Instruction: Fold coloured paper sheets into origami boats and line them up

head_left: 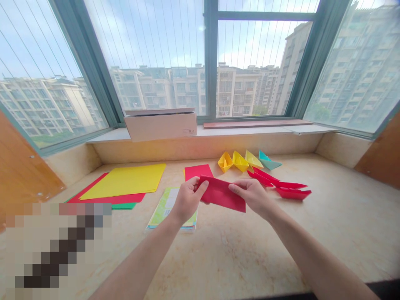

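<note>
A folded piece of red paper [221, 193] is held up above the counter between both hands. My left hand [189, 196] pinches its left end, thumb on top. My right hand [250, 191] grips the upper right edge, also with the thumb on the near face. Behind the paper lies a stack of red sheets [198, 171] with a yellow edge showing. Just right of my right hand are several red folded paper boats [293, 193]. Further back stand yellow paper boats [240, 161] and a teal paper boat [269, 161] in a row.
Large yellow sheets [125, 181] lie over red and green ones at the left. A clear packet of coloured paper [162, 210] sits partly behind my left forearm. A white box [161, 126] stands on the window ledge [250, 131]. The lower left corner is pixelated.
</note>
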### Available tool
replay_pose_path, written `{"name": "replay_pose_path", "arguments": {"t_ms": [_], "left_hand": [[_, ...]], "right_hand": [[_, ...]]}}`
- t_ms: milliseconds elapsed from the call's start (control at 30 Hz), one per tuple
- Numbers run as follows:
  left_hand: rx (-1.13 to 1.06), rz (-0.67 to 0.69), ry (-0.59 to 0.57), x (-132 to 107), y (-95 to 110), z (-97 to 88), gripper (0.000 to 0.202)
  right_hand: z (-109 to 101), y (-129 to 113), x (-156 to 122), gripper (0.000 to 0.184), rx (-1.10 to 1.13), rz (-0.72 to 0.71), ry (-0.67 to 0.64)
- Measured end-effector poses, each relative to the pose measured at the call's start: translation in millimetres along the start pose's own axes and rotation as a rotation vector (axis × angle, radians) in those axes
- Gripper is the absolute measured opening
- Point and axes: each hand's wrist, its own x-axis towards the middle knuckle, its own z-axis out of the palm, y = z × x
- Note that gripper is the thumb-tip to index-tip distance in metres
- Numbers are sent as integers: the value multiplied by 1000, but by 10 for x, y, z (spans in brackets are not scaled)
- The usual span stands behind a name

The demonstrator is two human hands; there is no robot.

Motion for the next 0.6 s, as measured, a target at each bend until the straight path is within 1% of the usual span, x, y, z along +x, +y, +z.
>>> {"name": "replay_pose_path", "arguments": {"t_ms": [133, 233, 300, 400, 467, 533, 600], "left_hand": [[-25, -3, -41, -46, -30, 71, 34], [-51, -4, 11, -75, -51, 135, 34], [-66, -16, 27, -95, -43, 165, 32], [-122, -71, -5, -121, -11, 187, 32], [-138, -112, -14, -134, 4, 196, 35], [-81, -120, 14, -142, 5, 207, 40], [21, -90, 57, -145, -4, 215, 45]], "right_hand": [[35, 23, 9, 38, 201, 47, 136], [36, 39, 25, 40, 306, 63, 207], [22, 36, 31, 38, 259, 22, 224], [1, 11, 31, 34, 122, -80, 251], [0, -9, 24, 31, 76, -125, 258], [12, -22, 15, 29, 51, -147, 266], [33, -25, 6, 27, 25, -171, 280]]}}
